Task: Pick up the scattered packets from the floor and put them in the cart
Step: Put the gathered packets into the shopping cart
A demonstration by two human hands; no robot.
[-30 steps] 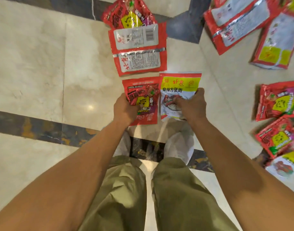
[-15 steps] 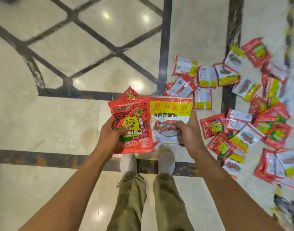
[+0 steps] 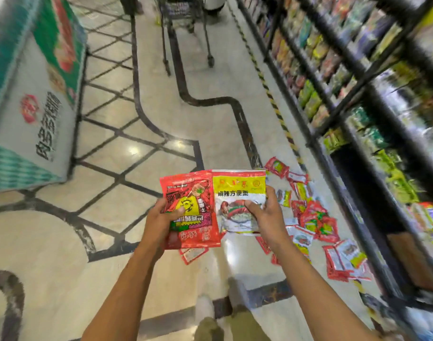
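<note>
- A large printed display stand [image 3: 31, 99], white and green with red marks, is seen at the far left, standing on the floor [image 3: 107, 153].
- The floor is laid in pale glossy tile crossed by dark inlaid lines and curves.
- The left hand [image 3: 159, 221] is held up in front of the body. Its grip is closed on a red packet [image 3: 193, 217], with the thumb laid across the printed front and the fingers hidden behind.
- The red packet is held upright and clear of the floor, its right edge touching or slightly overlapping the packet beside it.
- The cart [image 3: 183, 13] is found far off at the top of the view, well apart from both hands. Only its lower basket, legs and wheels are shown, and they are blurred.
- A white and yellow packet [image 3: 237, 193] is held just right of the red one, also off the floor.
- The right hand [image 3: 267, 217] has its grip closed on that packet, the thumb pressed on the front and a finger wrapped round the right edge.
- The scattered packets [image 3: 309, 217], mostly red with yellow and white, are left lying on the floor to the right of the hands, in a loose overlapping heap beside the shelving.
- Dark shelves [image 3: 353, 99] stocked with coloured goods are seen along the right edge, too blurred to be read.
</note>
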